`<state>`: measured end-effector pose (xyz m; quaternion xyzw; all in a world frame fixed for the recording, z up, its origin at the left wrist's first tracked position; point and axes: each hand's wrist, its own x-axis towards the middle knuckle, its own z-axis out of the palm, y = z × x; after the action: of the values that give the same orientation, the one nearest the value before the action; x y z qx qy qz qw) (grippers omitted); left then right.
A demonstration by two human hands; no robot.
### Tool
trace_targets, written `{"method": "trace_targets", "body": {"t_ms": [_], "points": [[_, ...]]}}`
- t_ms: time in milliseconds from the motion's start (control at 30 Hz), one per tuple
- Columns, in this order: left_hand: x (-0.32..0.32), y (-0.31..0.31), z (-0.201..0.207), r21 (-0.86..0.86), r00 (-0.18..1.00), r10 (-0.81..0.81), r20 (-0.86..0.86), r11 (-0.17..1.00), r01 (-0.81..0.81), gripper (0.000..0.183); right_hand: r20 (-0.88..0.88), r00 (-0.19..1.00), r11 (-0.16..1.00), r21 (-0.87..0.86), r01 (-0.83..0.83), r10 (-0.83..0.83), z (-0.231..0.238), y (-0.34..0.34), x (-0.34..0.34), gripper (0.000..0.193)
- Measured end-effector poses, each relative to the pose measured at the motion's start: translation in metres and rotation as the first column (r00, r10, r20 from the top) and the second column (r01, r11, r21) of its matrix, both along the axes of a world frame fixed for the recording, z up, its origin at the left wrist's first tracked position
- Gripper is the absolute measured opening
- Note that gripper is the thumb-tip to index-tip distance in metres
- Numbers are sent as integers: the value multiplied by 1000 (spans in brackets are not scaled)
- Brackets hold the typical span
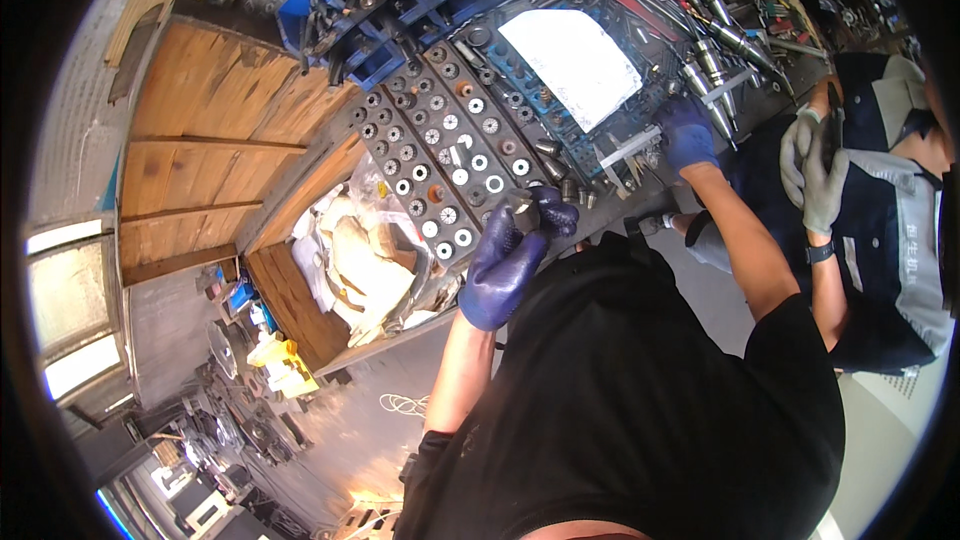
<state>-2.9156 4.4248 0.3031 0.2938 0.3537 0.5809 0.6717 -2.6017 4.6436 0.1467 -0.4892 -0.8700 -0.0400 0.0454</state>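
My left hand, in a purple-blue glove, is closed around a small dark metal part at the near edge of a collet rack. That part is mostly covered by the fingers, so its exact kind is unclear. The black rack carries rows of round slotted collets, some bright and some dark. To the right, my right hand, also gloved in blue, grips a silver caliper. One end of the caliper points left over the bench; the other emerges beyond my fingers.
A white sheet lies on a blue holder. Tapered tool holders crowd the bench's right side. A wooden box with crumpled wrapping stands left. At the right, a co-worker's grey-gloved hands hold a dark object.
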Motion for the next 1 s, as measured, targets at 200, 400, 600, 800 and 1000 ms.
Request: {"method": "trace_targets", "body": {"t_ms": [200,400,600,800,1000], "points": [[-9,0,5,137,976,108,-189,987,-83,46,-311,943,988,134,-82,120,9,-14,9,32],[-21,-7,7,203,939,184,-291,971,-127,43,-571,772,960,173,-220,280,85,-43,-27,49],[-27,-10,11,149,916,193,-352,978,-149,43,-795,603,867,-349,-357,-72,182,-96,-93,59],[-31,-15,6,216,890,223,-398,966,-145,43,-839,390,724,-531,-440,-379,189,-124,-108,52],[-36,-22,19,103,856,141,-497,989,-104,38,-893,406,810,-381,-445,-197,188,-134,-116,51]]}}
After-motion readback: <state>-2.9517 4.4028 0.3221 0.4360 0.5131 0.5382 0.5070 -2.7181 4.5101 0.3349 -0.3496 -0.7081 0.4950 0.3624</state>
